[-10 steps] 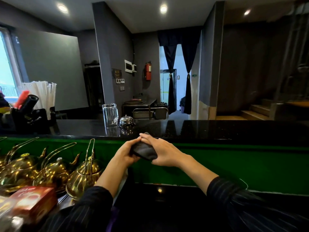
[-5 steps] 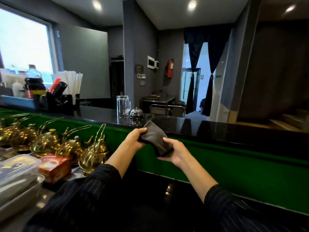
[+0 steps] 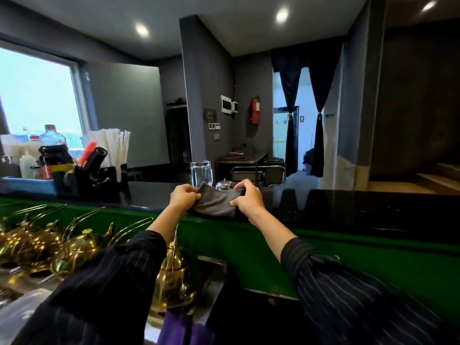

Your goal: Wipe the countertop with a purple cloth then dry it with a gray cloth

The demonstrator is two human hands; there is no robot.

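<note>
A gray cloth [image 3: 216, 202] is stretched between both my hands over the near edge of the black countertop [image 3: 348, 207]. My left hand [image 3: 183, 197] pinches its left end and my right hand [image 3: 246, 198] grips its right end. The cloth's lower edge hangs at the counter's rim, above the green front panel [image 3: 249, 242]. A purple cloth [image 3: 185, 329] shows at the bottom of the view, down by my left arm, partly hidden by my sleeve.
Behind the cloth on the counter stand a clear glass [image 3: 201, 173] and a small metal bell [image 3: 224, 184]. A black organiser with straws [image 3: 99, 168] sits at the counter's left. Brass teapots [image 3: 74, 247] line the lower shelf on the left.
Both hands have lifted the gray cloth up and forward to the countertop edge and pulled it out wider. My view has turned left.
</note>
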